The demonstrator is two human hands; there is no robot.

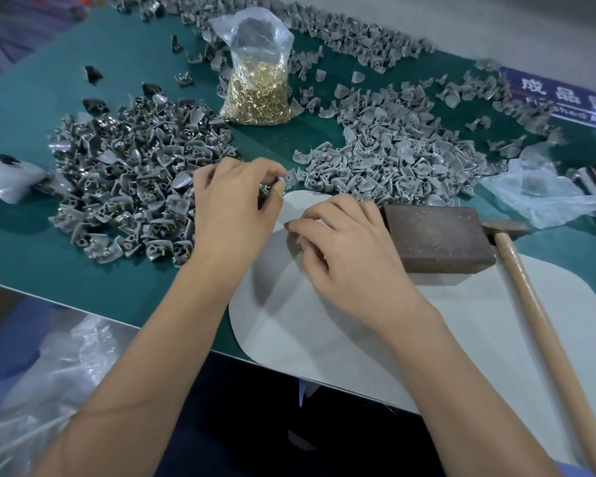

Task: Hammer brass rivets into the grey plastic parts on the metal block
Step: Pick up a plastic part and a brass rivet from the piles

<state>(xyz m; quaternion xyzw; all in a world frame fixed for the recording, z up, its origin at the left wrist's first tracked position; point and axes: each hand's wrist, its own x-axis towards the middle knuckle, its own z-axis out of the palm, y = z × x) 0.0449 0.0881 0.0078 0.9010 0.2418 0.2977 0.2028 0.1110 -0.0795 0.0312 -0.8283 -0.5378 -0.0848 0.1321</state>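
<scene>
- Between the two hands, a grey plastic part (291, 176) is being pinched at the fingertips of the left hand (234, 204).
- The right hand (341, 242) is being curled over something small; what, cannot be told.
- Right of that hand, the metal block (434, 235) and hammer (544, 304) are being left idle.
- A rivet is likely being risked: dropped, it could be lost among the piled parts (386, 156).
- Beyond the left hand, the bag of brass rivets (255, 94) is being kept upright on the green table (31, 235).

Piles of grey parts (386, 156) crowd behind the metal block (434, 235); the white mat (324, 332) in front lies bare.
</scene>
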